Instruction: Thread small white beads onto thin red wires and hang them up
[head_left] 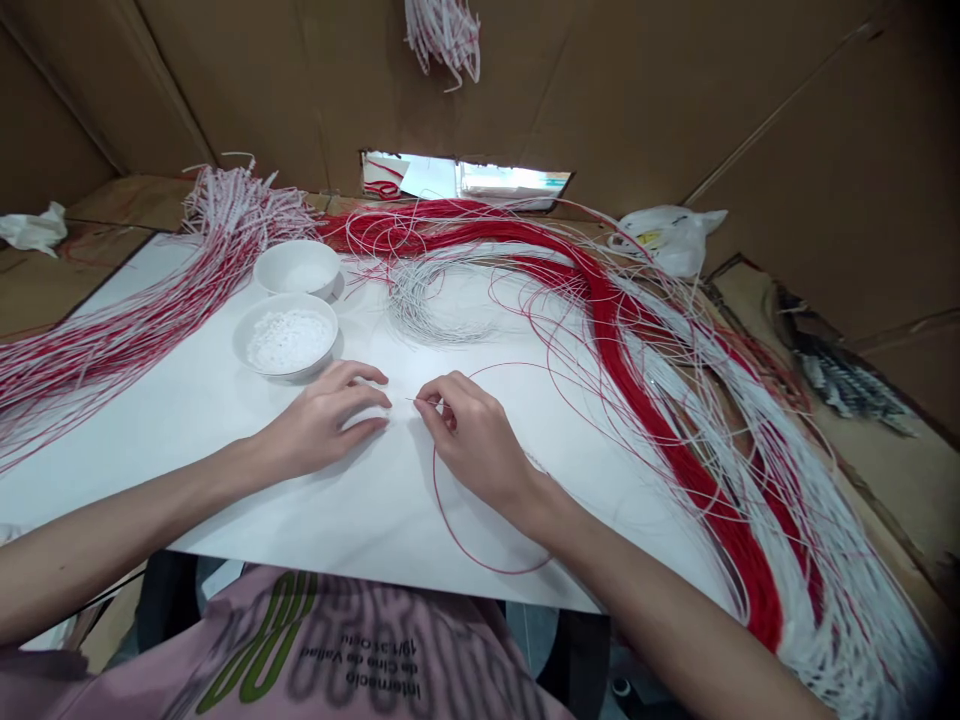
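Note:
My right hand pinches a thin red cord between thumb and forefinger, and the cord's tip pokes out towards the left. The rest of that red cord loops below and behind the hand on the white tabletop. My left hand hovers just across from the tip, its fingers apart and holding nothing that I can see. Behind it stands a white bowl full of small white pieces, too small to make out. A second white bowl sits right behind the first, with some white contents.
Thick bundles of red cords and white cords sweep along the right side. At left lies a bundle of red and white strands with white-covered ends. A coil of pale cords rests mid-table. Cardboard walls enclose the back.

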